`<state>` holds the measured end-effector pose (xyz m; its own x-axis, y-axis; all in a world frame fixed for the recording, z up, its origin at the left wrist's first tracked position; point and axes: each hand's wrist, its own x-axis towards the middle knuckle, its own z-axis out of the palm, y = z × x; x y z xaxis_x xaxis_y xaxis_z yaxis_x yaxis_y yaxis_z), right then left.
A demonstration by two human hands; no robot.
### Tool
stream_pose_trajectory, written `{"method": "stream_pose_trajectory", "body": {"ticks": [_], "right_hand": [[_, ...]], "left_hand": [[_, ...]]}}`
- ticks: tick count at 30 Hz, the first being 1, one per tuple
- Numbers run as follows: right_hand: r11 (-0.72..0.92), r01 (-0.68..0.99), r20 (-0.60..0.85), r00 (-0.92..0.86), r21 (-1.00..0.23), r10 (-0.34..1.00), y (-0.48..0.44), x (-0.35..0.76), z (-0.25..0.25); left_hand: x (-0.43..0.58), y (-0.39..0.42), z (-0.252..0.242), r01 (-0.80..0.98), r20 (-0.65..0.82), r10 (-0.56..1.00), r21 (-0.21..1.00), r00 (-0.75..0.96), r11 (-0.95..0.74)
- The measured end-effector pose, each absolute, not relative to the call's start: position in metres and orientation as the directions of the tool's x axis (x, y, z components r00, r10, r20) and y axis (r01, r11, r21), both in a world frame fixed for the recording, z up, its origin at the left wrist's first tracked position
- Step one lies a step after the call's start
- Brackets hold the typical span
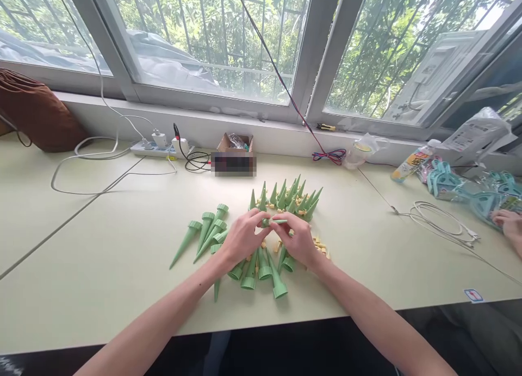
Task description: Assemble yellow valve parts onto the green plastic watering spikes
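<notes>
A slim green plastic spike (279, 221) is held level over the bench (134, 245), pinched at the fingertips by the grip of left hand (243, 235) and right hand (300, 240) alike. It is best kept aligned, without forcing. Upright green spikes (291, 206) stand beyond; yellow fittings (320, 244) lie right, capped spikes (188, 243) left. Beneath the wrists, loose spikes (279, 289) could be knocked.

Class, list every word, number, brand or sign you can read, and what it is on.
Nothing reads with certainty.
Bottle label: large letters, too blurred.
Clear-wrapped package: print too small.
Small card: red mark, too small.
Box: front pixelated.
White lettering, bottom left: too blurred.
</notes>
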<state>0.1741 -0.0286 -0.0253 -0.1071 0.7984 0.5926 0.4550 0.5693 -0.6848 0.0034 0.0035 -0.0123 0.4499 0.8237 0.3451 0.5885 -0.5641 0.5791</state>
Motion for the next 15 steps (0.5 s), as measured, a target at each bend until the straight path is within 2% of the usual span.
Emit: {"method": "stream_pose_trajectory", "body": {"ticks": [6,15], "right_hand": [[0.541,0.488,0.568,-0.107,-0.685,0.816,-0.0277,0.1758,-0.0239],[0.486,0.709,0.537,-0.177,-0.512,0.825,-0.0283,0.178,-0.022]], "left_hand": [[0.001,0.0091,-0.0182,0.612,0.331,0.832,0.565,0.446,-0.553],[-0.0001,0.011,-0.0192,0.648,0.246,0.863,0.578,0.442,-0.497]]}}
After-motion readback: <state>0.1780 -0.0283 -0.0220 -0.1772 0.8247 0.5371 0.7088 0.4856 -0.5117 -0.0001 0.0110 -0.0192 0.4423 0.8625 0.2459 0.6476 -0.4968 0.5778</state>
